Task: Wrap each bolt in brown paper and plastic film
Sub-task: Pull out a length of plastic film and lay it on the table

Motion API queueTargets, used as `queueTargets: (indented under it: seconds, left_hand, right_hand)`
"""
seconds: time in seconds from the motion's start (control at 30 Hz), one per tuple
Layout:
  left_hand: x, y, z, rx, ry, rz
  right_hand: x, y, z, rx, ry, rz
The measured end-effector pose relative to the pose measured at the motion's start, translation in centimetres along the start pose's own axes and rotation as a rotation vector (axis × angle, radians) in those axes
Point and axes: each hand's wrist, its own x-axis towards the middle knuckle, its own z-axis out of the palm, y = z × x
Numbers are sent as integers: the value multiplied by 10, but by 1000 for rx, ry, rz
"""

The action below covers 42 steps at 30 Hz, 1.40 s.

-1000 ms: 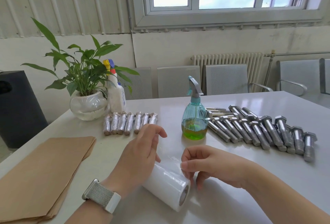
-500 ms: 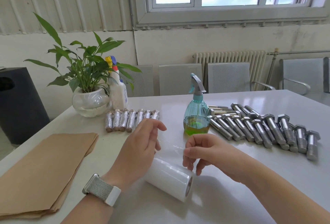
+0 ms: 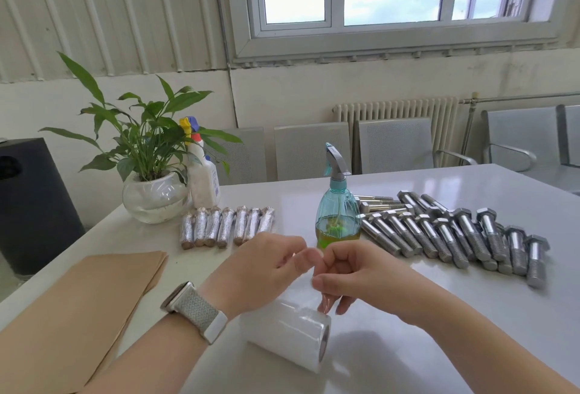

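Here the roll of plastic film (image 3: 287, 335) lies on the table (image 3: 423, 346) just under my hands. My left hand (image 3: 260, 271) and right hand (image 3: 351, 271) meet above it, fingers curled, pinching its loose clear end. Bare bolts (image 3: 455, 233) lie beyond my right hand, wrapped bolts (image 3: 226, 227) beyond my left, brown paper (image 3: 78, 305) left of my left wrist.

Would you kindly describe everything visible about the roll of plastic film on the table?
The roll of plastic film is white and glossy, wound on a hollow core whose open end faces right. It lies on its side on the white table, near the front edge. A clear sheet seems pulled up from it toward both hands; the right hand has fingertips close by its far edge.
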Motion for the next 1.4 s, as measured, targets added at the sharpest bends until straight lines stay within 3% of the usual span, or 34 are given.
queueTargets:
  seconds: [0.23, 0.43, 0.5, 0.6, 0.7, 0.83, 1.0, 1.07, 1.17, 1.27, 1.4]
  left_hand:
    - [10, 6, -9, -115, -338, -118]
    - [7, 5, -12, -124, -428, -174]
    - [3, 5, -9, -106, -371, -185]
    - [-6, 0, -3, -159, -199, -201]
    - [-13, -8, 2, -330, 6, -303]
    - [-29, -12, 24, -811, 276, -586]
    - [-35, -14, 35, -974, 533, -677]
    - [-36, -19, 24, -880, 593, -658]
    - [-42, -25, 15, -787, 651, -626]
    - [-45, -25, 14, -844, 638, -603]
    - [-46, -27, 9, -955, 589, -626]
  right_hand:
    - [0, 1, -3, -28, -11, -17]
    - [0, -2, -4, 65, 26, 51]
    - [-3, -1, -7, 25, -38, 144]
    - [-9, 3, -8, -241, -235, 213]
    - [-6, 8, 3, -349, -176, 171]
    - [-2, 15, 20, -70, -87, 118]
    - [3, 13, 37, 427, 43, 89]
    - [5, 10, 36, 549, 134, 89]
    - [5, 11, 29, 492, 182, 81]
    - [5, 15, 26, 517, 139, 88]
    - [8, 17, 24, 522, 212, 65]
